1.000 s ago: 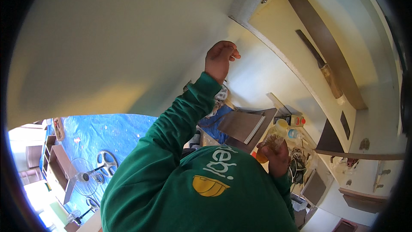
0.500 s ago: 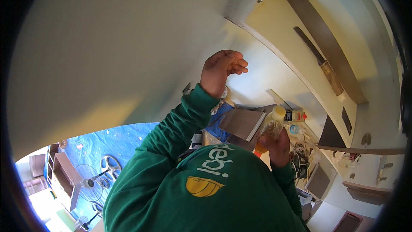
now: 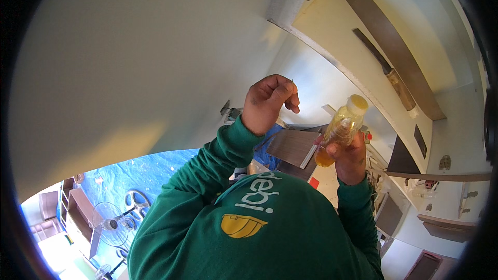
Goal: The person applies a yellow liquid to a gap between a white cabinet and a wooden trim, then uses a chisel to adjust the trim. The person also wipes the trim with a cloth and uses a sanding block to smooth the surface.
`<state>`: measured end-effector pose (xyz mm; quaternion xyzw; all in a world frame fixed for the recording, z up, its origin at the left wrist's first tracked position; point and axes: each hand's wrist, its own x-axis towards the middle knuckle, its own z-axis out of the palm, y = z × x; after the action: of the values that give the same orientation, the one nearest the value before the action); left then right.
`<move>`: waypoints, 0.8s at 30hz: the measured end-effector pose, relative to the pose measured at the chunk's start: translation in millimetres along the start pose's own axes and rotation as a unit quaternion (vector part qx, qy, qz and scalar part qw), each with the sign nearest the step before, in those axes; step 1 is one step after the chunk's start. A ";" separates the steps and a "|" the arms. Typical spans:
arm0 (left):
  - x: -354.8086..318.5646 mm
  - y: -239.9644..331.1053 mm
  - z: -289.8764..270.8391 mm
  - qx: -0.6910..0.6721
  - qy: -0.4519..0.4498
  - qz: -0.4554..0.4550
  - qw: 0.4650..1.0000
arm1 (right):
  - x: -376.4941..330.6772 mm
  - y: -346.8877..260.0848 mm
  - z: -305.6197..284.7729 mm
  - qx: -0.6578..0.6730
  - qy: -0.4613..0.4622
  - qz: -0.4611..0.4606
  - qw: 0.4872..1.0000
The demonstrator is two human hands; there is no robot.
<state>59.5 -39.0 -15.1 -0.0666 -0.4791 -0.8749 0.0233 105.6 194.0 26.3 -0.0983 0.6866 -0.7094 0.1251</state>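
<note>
My right hand (image 3: 351, 159) is wrapped round a clear plastic bottle (image 3: 340, 130) with a yellow cap and some amber liquid low inside. The bottle is tilted, its cap up and to the right. Left of it, my left hand (image 3: 271, 101) is raised with thumb and fingertips pinched together. A tiny thin tip seems to stick up from that pinch, too small to name. The two hands are apart, in front of a pale cabinet interior (image 3: 307, 70).
A chisel (image 3: 397, 85) with a wooden handle lies on a cream panel beside a long brown strip (image 3: 386, 39). A large pale panel (image 3: 129, 57) fills the upper left. Below it are a blue sheet (image 3: 155, 168) and a fan (image 3: 110, 223). Brown boards (image 3: 293, 147) lie beyond the bottle.
My right hand has lifted the bottle up and to the right. My left hand has come down a little, and its fingers are curled tighter.
</note>
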 end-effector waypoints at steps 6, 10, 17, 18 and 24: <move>-20.9 -9.4 1.1 0.053 -0.061 -0.029 0.996 | 4.4 1.1 2.9 0.011 -0.050 0.031 0.998; -35.2 -20.5 3.1 0.087 -0.077 -0.062 0.991 | 8.4 5.7 8.0 0.034 -0.081 0.044 0.995; -51.2 -43.4 16.5 0.062 -0.022 0.004 0.998 | -1.7 23.4 18.1 0.174 -0.043 0.109 0.978; -52.0 -45.3 17.1 0.047 -0.011 0.010 0.999 | -1.7 26.2 16.5 0.194 -0.053 0.119 0.972; -53.8 -38.3 17.0 0.087 -0.027 0.016 0.996 | -3.4 26.4 13.9 0.248 -0.077 0.157 0.953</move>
<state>110.3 -5.3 -45.5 -0.0958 -0.5526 -0.8274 0.0305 114.2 181.2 0.6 -0.0098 0.4844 -0.8188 0.3079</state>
